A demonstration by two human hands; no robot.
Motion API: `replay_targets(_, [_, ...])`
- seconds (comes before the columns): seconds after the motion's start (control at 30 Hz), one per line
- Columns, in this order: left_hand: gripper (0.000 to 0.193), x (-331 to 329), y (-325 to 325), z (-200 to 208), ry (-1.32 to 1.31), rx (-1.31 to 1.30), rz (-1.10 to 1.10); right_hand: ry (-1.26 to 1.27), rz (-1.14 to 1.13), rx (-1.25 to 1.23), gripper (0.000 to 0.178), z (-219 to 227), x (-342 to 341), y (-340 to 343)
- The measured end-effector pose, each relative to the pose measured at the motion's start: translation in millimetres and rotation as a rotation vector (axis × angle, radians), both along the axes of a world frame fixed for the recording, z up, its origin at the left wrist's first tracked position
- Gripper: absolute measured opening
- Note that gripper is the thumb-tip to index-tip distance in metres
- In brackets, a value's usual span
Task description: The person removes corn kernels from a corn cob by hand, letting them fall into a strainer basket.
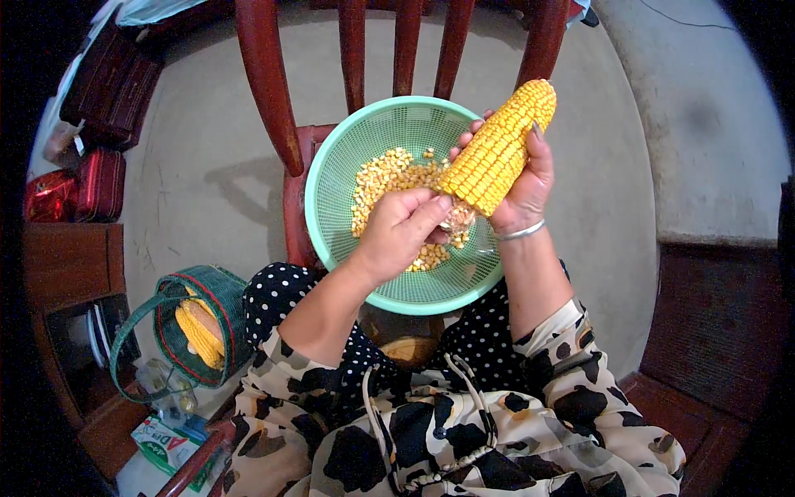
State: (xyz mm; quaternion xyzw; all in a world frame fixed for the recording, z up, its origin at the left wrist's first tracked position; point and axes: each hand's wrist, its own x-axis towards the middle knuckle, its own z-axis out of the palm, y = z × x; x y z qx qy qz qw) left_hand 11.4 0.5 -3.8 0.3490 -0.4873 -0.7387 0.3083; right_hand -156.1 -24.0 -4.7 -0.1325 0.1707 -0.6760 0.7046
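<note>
My right hand [527, 178] grips a large yellow ear of corn [501, 149], thumb on one side and fingertips showing on the other. The ear slants over a green mesh basket [318, 178], its upper end pointing away to the right. Kernels are off its lower end, where pale reddish bare cob shows. My left hand [403, 232] is closed at that end, thumb pressing the lowest kernels; some of its fingers are hidden beneath. Loose yellow kernels [383, 176] lie in the basket under both hands.
The basket rests on a red wooden chair [269, 83] and by my knees. At left stands a dark green woven basket [234, 311] with several corn ears [199, 331]. Beyond it are a wooden cabinet [74, 257] and a red case [101, 184]. A pale wall [704, 124] rises at right.
</note>
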Motion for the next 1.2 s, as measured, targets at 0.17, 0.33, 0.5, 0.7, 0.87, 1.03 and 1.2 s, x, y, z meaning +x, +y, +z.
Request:
replay_targets(0.17, [0.023, -2, 0, 1, -0.079, -0.057, 0.103, 0.099, -0.031, 0.014, 0.047, -1, 1, 1])
replay_targets(0.33, [0.020, 0, 0, -2, -0.200, -0.218, 0.137, 0.047, -0.009, 0.023, 0.051, -1, 0, 1])
replay_targets(0.5, [0.017, -5, -5, -20, -0.226, -0.556, 0.484, 0.054, -0.008, 0.001, 0.053, 2, 1, 1])
replay_targets(0.7, [0.035, 2, -4, 4, -0.017, 0.116, 0.114, 0.093, -0.044, -0.010, 0.055, 0, -1, 1])
replay_targets(0.87, [0.040, -4, 3, 8, 0.002, 0.177, -0.006, 0.023, -0.005, -0.051, 0.054, -3, 1, -1])
replay_targets(1.03, [0.038, -7, 6, 1, 0.099, 0.169, 0.011, 0.002, 0.000, -0.070, 0.055, -7, -1, -1])
replay_targets(1.2, [0.033, -7, 6, 5, 0.133, 0.157, 0.053, -0.029, -0.008, -0.052, 0.057, -6, -2, -1])
